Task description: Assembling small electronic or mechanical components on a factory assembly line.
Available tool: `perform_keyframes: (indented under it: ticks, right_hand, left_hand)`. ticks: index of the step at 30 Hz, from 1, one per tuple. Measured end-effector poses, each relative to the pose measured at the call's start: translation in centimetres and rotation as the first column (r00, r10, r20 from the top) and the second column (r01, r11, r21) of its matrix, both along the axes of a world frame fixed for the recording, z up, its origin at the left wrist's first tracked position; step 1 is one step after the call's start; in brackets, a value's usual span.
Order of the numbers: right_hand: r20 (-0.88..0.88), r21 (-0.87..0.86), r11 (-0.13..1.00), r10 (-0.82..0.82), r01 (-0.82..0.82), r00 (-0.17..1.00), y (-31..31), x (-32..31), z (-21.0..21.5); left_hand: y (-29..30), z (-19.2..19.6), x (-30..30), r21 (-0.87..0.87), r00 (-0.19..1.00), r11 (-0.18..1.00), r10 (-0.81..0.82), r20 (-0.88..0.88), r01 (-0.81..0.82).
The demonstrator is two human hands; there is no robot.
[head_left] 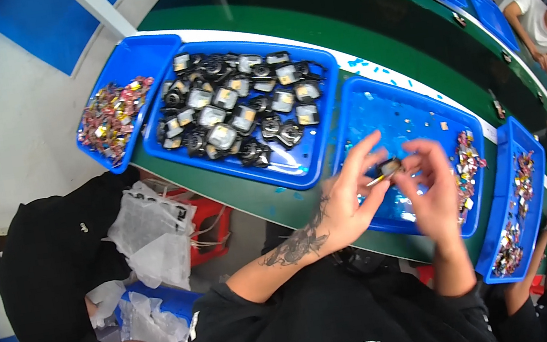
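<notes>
Between my two hands is a small black piece with a pale face (390, 167), held over a blue tray (345, 118). My left hand (353, 191) pinches it from the left, thumb below and fingers above. From the right, the fingertips of my right hand (429, 183) press toward it, slightly blurred. A thin pale strip shows near my left thumb; I cannot make out what it is. Under my hands the tray holds a few small bits and, along its right side, a pile of small shiny multicoloured parts (466, 174).
To the left, a blue tray (303, 179) holds many black pieces with pale labels; a smaller blue tray (152, 42) has colourful parts. Another parts tray (538, 182) stands right. A green conveyor belt (277, 4) runs behind. A person in black (55, 274) bends over plastic bags at left; others work right.
</notes>
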State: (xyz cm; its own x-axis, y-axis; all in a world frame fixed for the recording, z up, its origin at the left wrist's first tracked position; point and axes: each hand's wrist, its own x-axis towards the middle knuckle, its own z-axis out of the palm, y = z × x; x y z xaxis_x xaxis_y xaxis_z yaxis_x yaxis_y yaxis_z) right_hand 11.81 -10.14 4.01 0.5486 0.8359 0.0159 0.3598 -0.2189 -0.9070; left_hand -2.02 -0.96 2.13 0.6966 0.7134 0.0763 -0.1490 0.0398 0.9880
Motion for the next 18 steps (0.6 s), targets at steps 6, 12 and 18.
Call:
perform_keyframes:
  ticks: [6,12,18]
  right_hand:
    - [-0.098,-0.028,0.982,-0.190,0.188,0.977,9.1,16.1,-1.4]
    - [0.109,-0.214,0.894,-0.379,0.394,0.919,11.5,25.3,-9.3]
    - [0.450,-0.124,0.895,-0.334,0.429,0.828,7.1,23.9,-4.2]
  left_hand:
    - [9.0,-0.9,-4.2,0.852,0.668,0.441,0.547,-0.504,0.282]
    - [9.8,-1.1,-3.4,0.770,0.598,0.503,0.496,-0.629,0.393]
    - [9.4,-1.8,-3.7,0.167,0.960,0.959,0.252,-0.121,-0.231]
